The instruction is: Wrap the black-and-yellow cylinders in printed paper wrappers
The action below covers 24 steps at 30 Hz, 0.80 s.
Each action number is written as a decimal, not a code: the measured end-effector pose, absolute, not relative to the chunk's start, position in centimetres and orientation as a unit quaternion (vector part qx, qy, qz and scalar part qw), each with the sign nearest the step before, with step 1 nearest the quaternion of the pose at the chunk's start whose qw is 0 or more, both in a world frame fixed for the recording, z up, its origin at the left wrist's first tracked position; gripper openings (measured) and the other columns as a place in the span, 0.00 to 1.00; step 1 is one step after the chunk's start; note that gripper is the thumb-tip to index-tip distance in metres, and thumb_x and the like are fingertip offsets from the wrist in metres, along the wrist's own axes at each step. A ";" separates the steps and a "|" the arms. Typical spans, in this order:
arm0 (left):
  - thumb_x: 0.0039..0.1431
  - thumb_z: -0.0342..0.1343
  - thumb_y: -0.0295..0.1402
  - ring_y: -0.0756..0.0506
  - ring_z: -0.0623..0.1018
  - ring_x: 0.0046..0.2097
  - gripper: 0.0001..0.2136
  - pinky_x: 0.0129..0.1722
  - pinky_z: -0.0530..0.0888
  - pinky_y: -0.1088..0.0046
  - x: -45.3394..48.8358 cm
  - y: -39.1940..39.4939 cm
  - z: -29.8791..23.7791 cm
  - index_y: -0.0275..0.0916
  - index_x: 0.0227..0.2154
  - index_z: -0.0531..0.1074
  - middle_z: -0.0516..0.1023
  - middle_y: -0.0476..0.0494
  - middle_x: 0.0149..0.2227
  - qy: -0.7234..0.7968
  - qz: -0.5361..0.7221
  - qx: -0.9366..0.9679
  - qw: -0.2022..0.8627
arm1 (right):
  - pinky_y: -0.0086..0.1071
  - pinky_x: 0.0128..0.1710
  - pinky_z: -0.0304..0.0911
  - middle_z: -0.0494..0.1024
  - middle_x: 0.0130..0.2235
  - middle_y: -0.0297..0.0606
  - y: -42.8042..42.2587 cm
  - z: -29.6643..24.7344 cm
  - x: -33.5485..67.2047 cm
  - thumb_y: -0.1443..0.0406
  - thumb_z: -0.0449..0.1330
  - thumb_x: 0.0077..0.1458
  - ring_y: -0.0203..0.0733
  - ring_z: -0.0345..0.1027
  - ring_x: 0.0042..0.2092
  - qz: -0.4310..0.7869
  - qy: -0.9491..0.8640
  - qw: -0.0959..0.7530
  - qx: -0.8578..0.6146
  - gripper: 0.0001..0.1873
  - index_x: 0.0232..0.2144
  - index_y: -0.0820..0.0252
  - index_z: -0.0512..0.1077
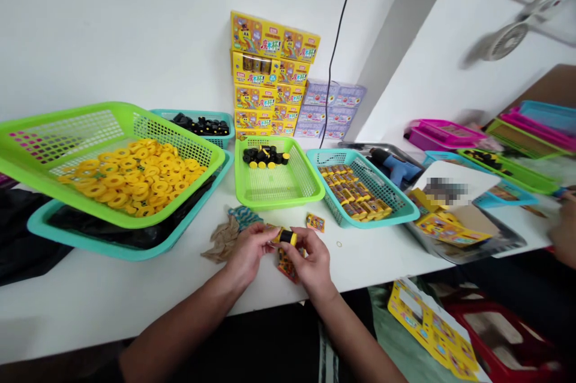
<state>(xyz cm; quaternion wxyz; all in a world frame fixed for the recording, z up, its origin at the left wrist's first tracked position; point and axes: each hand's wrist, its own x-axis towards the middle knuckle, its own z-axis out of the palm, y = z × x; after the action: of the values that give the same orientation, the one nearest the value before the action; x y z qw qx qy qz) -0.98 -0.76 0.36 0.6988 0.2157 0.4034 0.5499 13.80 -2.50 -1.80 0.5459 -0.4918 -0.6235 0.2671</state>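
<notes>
Between my two hands, just above the white table, is a small black-and-yellow cylinder (286, 237). My left hand (248, 254) is closed at its left end, thumb and fingertips pinching. From the other side, my right hand (312, 260) is closed around it with thumb and fingers. Colourful printed pieces (287, 267) lie under the hands, partly hidden by them. A small printed yellow-and-red piece (315, 222) rests just beyond the right hand. Beside the left hand sits a crumpled beige cloth (220, 241) with a blue striped cloth (244, 217).
A green basket of yellow rings (144, 176) sits tilted at left. Ahead, a green basket (279, 191) contains black-and-yellow cylinders; a teal basket (387, 219) contains wrapped cylinders. Yellow boxes (254, 98) are stacked by the wall. At right are a metal tray (508, 244) and another person's hand (564, 227).
</notes>
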 end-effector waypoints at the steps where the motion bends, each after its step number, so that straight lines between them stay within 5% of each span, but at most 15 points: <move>1: 0.38 0.70 0.29 0.50 0.74 0.26 0.13 0.27 0.67 0.75 -1.1 -0.8 0.5 0.36 0.25 0.70 0.75 0.50 0.26 0.409 0.544 0.225 0.698 | 0.31 0.31 0.70 0.78 0.31 0.35 -2.4 -1.6 14.1 0.61 0.66 0.51 0.37 0.71 0.29 0.314 -0.606 0.550 -0.480 0.14 0.41 0.59 0.74; 4: 0.40 0.69 0.29 0.48 0.76 0.27 0.16 0.28 0.68 0.72 -1.2 -0.8 0.8 0.37 0.35 0.73 0.78 0.47 0.30 0.411 0.504 0.258 0.714 | 0.34 0.35 0.71 0.80 0.34 0.36 -2.0 -0.9 14.9 0.60 0.66 0.50 0.40 0.73 0.33 0.423 -0.569 0.550 -0.441 0.16 0.42 0.59 0.77; 8: 0.38 0.70 0.28 0.46 0.77 0.29 0.14 0.30 0.70 0.70 -1.0 -1.1 1.0 0.34 0.30 0.75 0.77 0.46 0.29 0.371 0.436 0.293 0.766 | 0.36 0.35 0.71 0.81 0.35 0.37 -1.8 -0.5 15.3 0.59 0.66 0.50 0.41 0.74 0.34 0.472 -0.534 0.545 -0.441 0.15 0.41 0.56 0.79; 16: 0.35 0.70 0.26 0.47 0.76 0.28 0.13 0.32 0.70 0.70 -0.1 -1.8 1.1 0.36 0.26 0.74 0.77 0.47 0.26 0.379 0.465 0.252 0.759 | 0.36 0.39 0.69 0.80 0.33 0.38 -2.1 -1.5 14.6 0.57 0.60 0.58 0.42 0.73 0.36 0.344 -0.551 0.578 -0.494 0.13 0.35 0.59 0.79; 24: 0.39 0.68 0.26 0.46 0.76 0.34 0.20 0.38 0.70 0.70 -0.2 -2.0 1.1 0.37 0.40 0.78 0.79 0.46 0.32 0.383 0.476 0.335 0.717 | 0.33 0.39 0.67 0.79 0.33 0.36 -2.4 -0.5 15.0 0.59 0.56 0.62 0.40 0.72 0.35 0.267 -0.651 0.519 -0.485 0.12 0.36 0.57 0.77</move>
<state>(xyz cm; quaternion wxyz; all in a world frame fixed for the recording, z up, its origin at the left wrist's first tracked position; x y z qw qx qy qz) -0.19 -2.03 1.12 0.7172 0.3354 0.3829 0.4760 15.00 -2.37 -0.52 0.5192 -0.4850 -0.6510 0.2671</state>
